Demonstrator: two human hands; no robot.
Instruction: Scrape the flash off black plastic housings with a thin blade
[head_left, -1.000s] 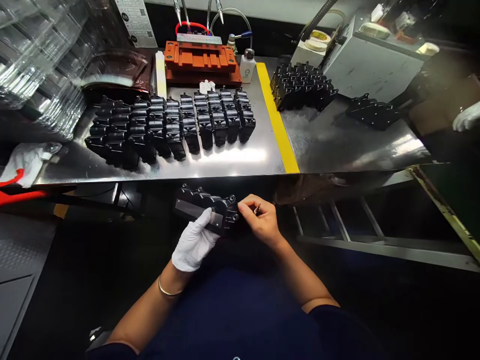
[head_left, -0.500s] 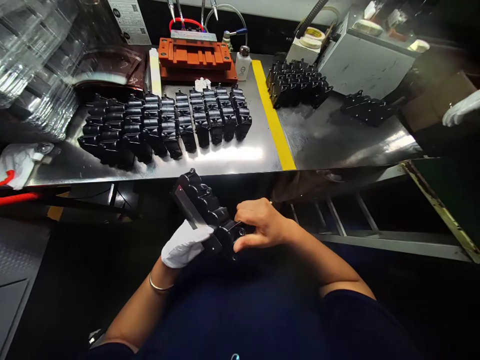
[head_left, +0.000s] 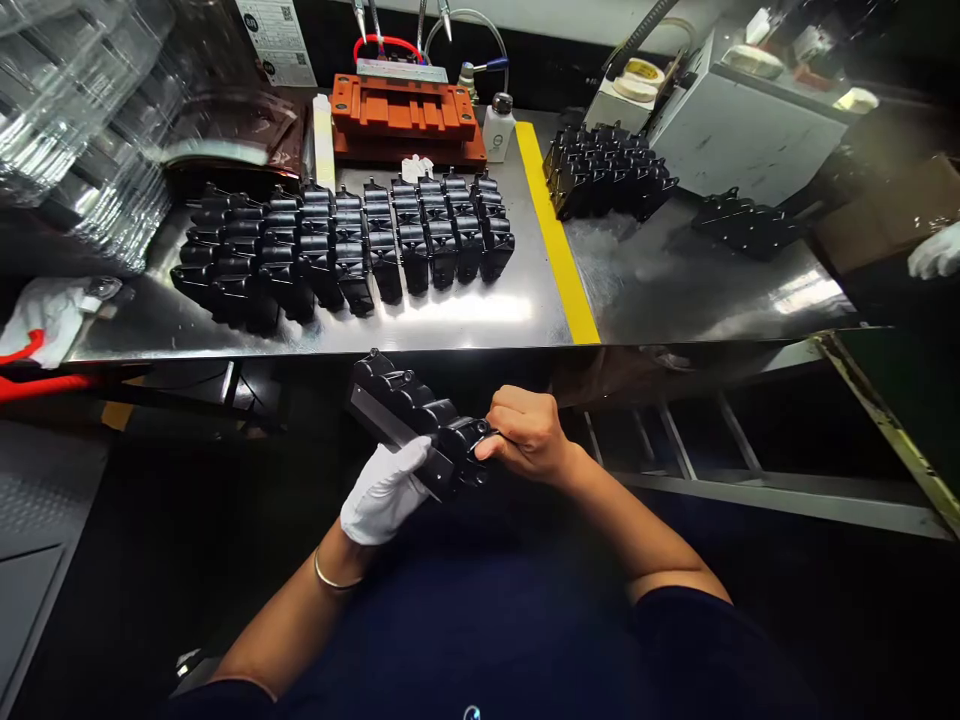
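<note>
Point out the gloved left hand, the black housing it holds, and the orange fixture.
Gloved left hand [head_left: 384,492], head view, back of the glove.
Black housing [head_left: 397,396], head view, ribbed upper end.
Orange fixture [head_left: 409,118], head view, top face.

Moulded part [head_left: 420,415]: glossy black, with a silver-grey strip along one face
Left hand [head_left: 384,492]: white glove
Bangle [head_left: 331,581]: gold
Sleeve [head_left: 697,650]: dark navy
Rows of parts [head_left: 337,250]: black
Fixture [head_left: 409,120]: orange
Bench [head_left: 465,325]: mirror-bright silver
Bench stripe [head_left: 559,240]: solid yellow
Tubing [head_left: 37,381]: red
</note>
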